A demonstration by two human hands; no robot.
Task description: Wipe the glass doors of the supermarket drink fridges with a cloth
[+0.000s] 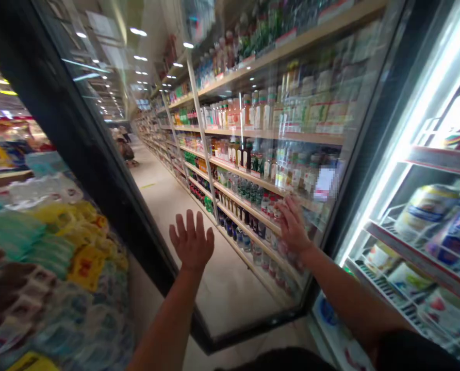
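Note:
A dark-framed glass cooler door (249, 330) stands swung out before me. My left hand (191, 241) is raised at the glass, palm forward, its fingers stretched and spread. Further right, my right hand (293, 225) reaches to the same pane; its fingers are extended and slightly blurred, with nothing held. Both palms seem to lie on or very near the glass, though contact cannot be made out. A small white sticker (326, 181), partly pixelated, is on the pane above my right hand.
The lit cooler's wire shelves (419, 252) hold packaged goods at right. Shelves of bottles (261, 111) line an aisle visible in the pane, with a crouching person (126, 150) far off. Piled wrapped packs (60, 257) fill the left side.

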